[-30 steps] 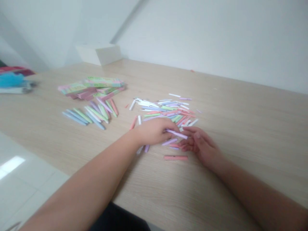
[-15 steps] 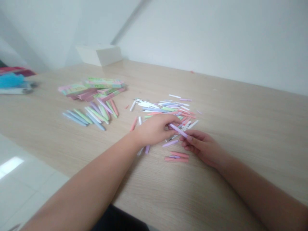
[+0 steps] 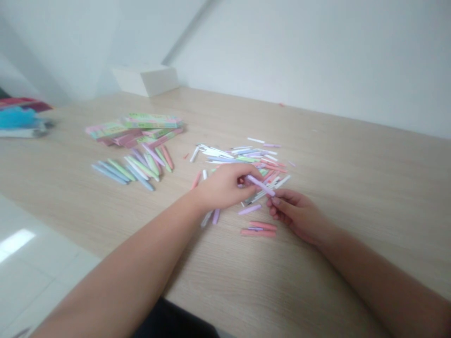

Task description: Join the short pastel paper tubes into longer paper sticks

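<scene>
My left hand (image 3: 230, 185) is closed round the far end of a purple pen barrel (image 3: 261, 186), which slants down to the right. At the barrel's near end, the fingers of my right hand (image 3: 291, 209) are pinched together; whether they grip the barrel or a small part is hidden. Behind and under my hands spreads a loose pile of pen parts (image 3: 214, 152) in white, purple, green, blue and coral. Below the hands lie a short purple pen piece (image 3: 250, 210) and coral pen pieces (image 3: 259, 232).
To the left lie several pastel pens (image 3: 132, 169) in a rough row. Behind them is a stack of pink and green boxes (image 3: 153, 121). A white box (image 3: 148, 80) stands by the wall. Blue plastic (image 3: 17, 117) lies at the table's far left.
The purple barrel's near end has shifted slightly up and left, off my right thumb. My left hand has lifted a little, and my right fingers have drawn slightly right.
</scene>
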Motion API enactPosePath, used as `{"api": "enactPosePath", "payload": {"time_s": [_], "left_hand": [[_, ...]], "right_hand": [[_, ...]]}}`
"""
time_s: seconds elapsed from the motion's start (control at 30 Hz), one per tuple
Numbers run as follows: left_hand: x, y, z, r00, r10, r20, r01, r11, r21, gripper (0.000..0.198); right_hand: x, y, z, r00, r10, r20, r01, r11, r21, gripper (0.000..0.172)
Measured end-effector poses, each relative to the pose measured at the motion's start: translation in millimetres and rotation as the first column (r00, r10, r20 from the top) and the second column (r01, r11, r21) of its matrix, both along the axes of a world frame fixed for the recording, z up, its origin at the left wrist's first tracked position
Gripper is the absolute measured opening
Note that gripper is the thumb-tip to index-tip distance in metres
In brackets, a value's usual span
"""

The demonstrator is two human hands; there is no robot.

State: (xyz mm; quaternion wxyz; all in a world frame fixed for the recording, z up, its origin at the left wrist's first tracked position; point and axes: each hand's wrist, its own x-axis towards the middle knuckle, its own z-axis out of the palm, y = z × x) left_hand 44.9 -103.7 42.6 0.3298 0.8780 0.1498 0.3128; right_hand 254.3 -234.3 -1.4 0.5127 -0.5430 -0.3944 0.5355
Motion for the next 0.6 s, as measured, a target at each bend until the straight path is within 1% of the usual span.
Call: {"api": "enactPosePath", "payload": {"time_s": [0.17, 0.27, 0.37, 0.43, 0.47, 0.53, 0.6], "left_hand": [[-1, 0, 2.2, 1.000, 0.025, -0.002, -0.025, 0.997, -0.067, 0.018], [-1, 1, 2.3, 0.999, 0.047, -0.012, -0.048, 0.993, -0.111, 0.020], [-1, 4, 1.0, 0.997, 0.069, 0.025, -0.063, 0.976, -0.207, 0.022], [-1, 7, 0.7, 0.992, 0.111, 0.059, -0.092, 0.958, -0.271, 0.022], [-2, 9, 1.0, 0.990, 0.130, 0.061, -0.108, 0.953, -0.282, 0.020], [-5, 10, 2.4, 0.989, 0.150, 0.015, -0.143, 0.964, -0.224, 0.017], [-8, 11, 4.6, 0.984, 0.167, -0.064, -0.173, 0.980, -0.096, 0.014]], "right_hand": [[-4, 0, 7.2, 0.997, -0.025, -0.070, 0.024, 1.000, -0.007, 0.023], [-4, 0, 7.5, 0.994, -0.022, -0.104, 0.020, 1.000, -0.019, 0.020], [-1, 1, 5.0, 0.993, -0.025, -0.115, 0.022, 0.999, -0.026, 0.017], [0, 1, 3.4, 0.991, -0.027, -0.131, 0.026, 1.000, -0.017, 0.016], [0, 1, 3.0, 0.990, -0.028, -0.141, 0.027, 1.000, -0.010, 0.015], [0, 2, 3.1, 0.987, -0.026, -0.157, 0.027, 1.000, -0.001, 0.014], [0, 2, 4.2, 0.987, -0.029, -0.160, 0.029, 1.000, -0.001, 0.013]]}}
